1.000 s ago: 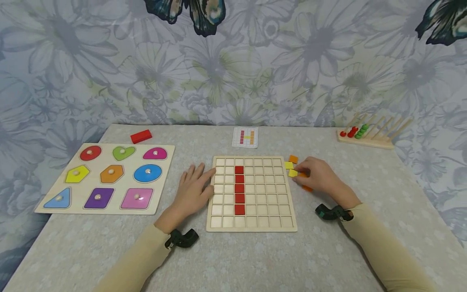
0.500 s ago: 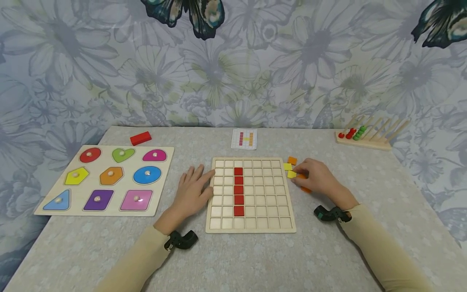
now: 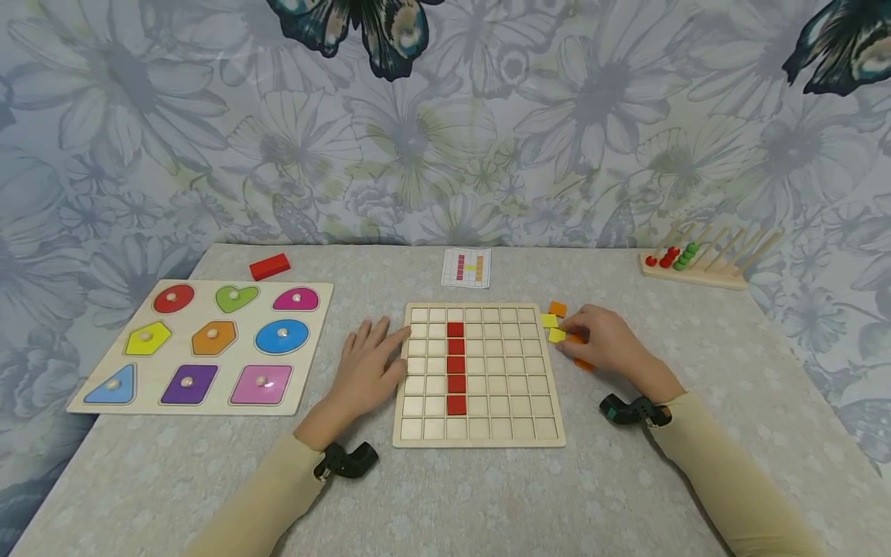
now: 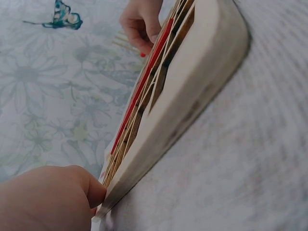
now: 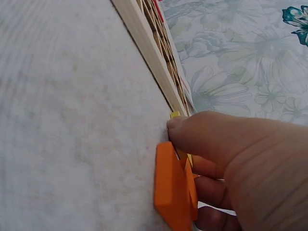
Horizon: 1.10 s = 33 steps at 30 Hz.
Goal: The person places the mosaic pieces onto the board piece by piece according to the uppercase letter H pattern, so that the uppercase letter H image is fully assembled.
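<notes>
A wooden grid board (image 3: 480, 443) lies on the table with a column of several red square tiles (image 3: 455, 364) in its cells. My left hand (image 3: 365, 371) rests at its left edge, fingers spread, thumb and index finger touching the frame; the left wrist view shows the thumb (image 4: 94, 190) against the rim. Beyond the right edge, my right hand (image 3: 604, 340) has curled fingers, with thumb and index finger pinching a yellow square tile (image 3: 556, 335). Another yellow tile (image 3: 548, 320) and an orange tile (image 3: 558, 308) lie beside it. More orange tiles (image 5: 171, 187) are partly hidden under the hand.
A pattern card (image 3: 465, 268) lies behind the board. At left is a shape puzzle board (image 3: 240, 305) with knobbed pieces, a red block (image 3: 269, 267) behind it. A wooden peg stand (image 3: 696, 271) with red and green beads stands at back right, near the wall.
The head view has shifted slightly, so everything sits a little lower. Both hands stay at the same places, and the tiles keep their arrangement.
</notes>
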{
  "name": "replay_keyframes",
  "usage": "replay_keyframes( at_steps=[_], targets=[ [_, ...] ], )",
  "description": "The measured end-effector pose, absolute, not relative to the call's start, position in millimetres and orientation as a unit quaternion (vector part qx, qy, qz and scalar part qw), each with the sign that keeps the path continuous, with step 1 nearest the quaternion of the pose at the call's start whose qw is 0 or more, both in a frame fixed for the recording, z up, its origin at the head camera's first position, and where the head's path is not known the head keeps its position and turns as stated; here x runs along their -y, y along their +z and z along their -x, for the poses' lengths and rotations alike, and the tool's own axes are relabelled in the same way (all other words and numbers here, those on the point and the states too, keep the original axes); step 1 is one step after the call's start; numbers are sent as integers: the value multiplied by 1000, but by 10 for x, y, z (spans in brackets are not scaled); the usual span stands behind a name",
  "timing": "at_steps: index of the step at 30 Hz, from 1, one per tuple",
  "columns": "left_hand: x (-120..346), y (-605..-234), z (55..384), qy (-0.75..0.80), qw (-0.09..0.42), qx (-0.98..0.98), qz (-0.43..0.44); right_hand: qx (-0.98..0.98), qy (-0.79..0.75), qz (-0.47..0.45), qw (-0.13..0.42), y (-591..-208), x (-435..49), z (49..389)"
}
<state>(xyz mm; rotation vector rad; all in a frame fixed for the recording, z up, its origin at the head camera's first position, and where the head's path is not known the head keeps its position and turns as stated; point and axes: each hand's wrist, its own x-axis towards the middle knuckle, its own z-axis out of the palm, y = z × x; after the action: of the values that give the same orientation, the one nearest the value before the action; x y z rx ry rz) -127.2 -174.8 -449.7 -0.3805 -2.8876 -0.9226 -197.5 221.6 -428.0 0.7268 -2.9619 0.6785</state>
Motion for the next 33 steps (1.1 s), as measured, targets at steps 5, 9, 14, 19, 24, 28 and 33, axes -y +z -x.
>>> replay_keyframes(
  at_steps=[5, 9, 14, 19, 24, 28, 33],
  targets=[
    [1756, -4494, 1271, -299, 35, 946, 121, 949, 215, -233, 3, -4275, -2216, 1984],
    [1753, -4493, 1269, -296, 28, 948, 116, 949, 213, -232, 1, -4283, -2229, 1985],
    [1748, -4498, 1273, -297, 28, 947, 115, 947, 222, -234, 5, -4278, -2244, 1990],
    [1744, -4500, 1280, -295, 31, 948, 115, 941, 231, -245, 17, -4238, -2246, 2003],
    [1743, -4488, 1281, -294, 35, 948, 116, 934, 240, -263, 29, -4172, -2190, 2001],
    [1747, -4493, 1280, -293, 34, 948, 117, 925, 254, -280, 27, -4130, -2070, 2007],
    [1746, -4499, 1280, -295, 34, 948, 115, 913, 265, -311, 19, -4092, -1863, 2041]
  ],
)
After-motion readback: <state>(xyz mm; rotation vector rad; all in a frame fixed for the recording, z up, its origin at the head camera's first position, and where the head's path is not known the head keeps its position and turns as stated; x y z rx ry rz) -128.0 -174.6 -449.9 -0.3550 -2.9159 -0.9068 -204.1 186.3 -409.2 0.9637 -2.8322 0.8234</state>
